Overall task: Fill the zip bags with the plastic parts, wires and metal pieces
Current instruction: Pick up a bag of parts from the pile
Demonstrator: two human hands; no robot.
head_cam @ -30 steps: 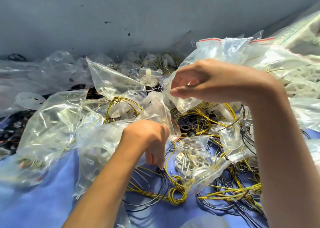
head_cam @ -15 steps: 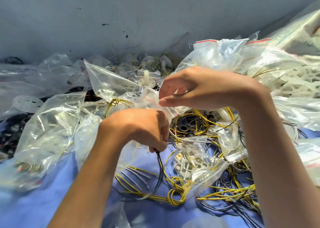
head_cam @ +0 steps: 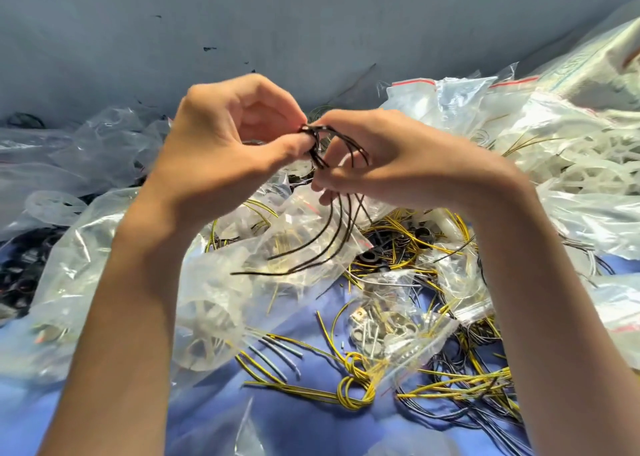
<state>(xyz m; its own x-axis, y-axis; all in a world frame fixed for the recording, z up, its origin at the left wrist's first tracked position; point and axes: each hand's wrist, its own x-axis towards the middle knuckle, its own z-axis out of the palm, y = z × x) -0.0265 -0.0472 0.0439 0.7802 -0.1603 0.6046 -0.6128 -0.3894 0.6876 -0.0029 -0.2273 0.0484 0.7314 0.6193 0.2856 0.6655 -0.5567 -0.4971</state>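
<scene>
Black wires hung as a small bundle above the middle of the blue table, loose ends trailing down toward a clear zip bag directly beneath. Both hands met at its top: the left hand pinched the bend between thumb and finger, and the right hand curled round the strands beside it.

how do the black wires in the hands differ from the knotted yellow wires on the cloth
The black wires are held up, pinched by the left hand and right hand; the yellow wires lie untouched on the blue cloth. The black wires' ends hang loose; the yellow wires are tied in a looped knot. Both are thin wire bundles.
</scene>
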